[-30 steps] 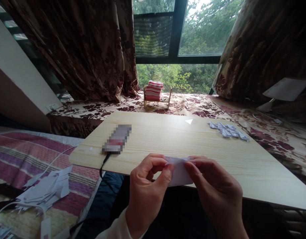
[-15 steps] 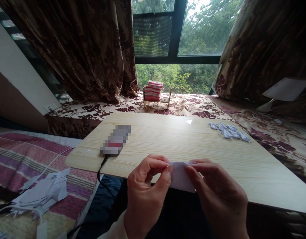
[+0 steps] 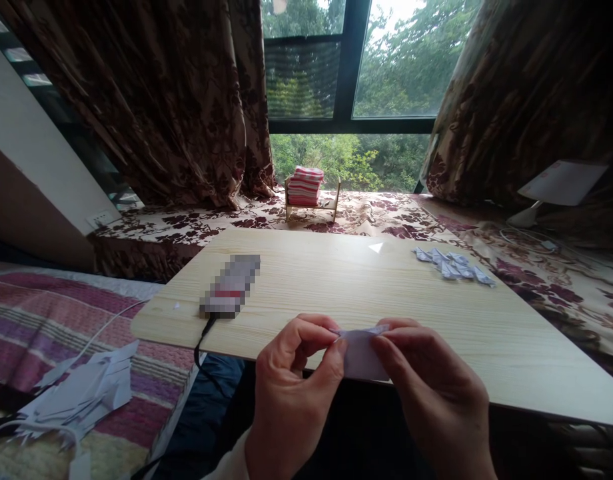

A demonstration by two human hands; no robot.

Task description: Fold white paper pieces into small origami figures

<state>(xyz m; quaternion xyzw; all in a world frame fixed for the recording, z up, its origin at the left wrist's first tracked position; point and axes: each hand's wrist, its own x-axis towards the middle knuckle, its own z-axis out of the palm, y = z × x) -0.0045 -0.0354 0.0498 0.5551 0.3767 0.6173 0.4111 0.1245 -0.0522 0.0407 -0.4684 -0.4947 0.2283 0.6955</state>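
Observation:
A small folded piece of white paper [image 3: 360, 353] is held just above the near edge of the pale wooden table [image 3: 346, 287]. My left hand [image 3: 291, 387] pinches its left end between thumb and fingers. My right hand [image 3: 431, 393] pinches its right end, with the fingers curled over the top fold. Both hands are closed on the paper and hide part of it.
A blurred-out device [image 3: 230, 285] with a black cable lies at the table's left. Several folded paper pieces [image 3: 451, 264] and one small paper triangle [image 3: 376, 247] lie at the far right. Paper scraps [image 3: 86, 393] sit on the striped blanket at left. A striped cloth stack [image 3: 305, 185] is on the windowsill.
Both hands stay pinched on the paper and keep working its top edge. The view has shifted slightly; nothing on the table moved.

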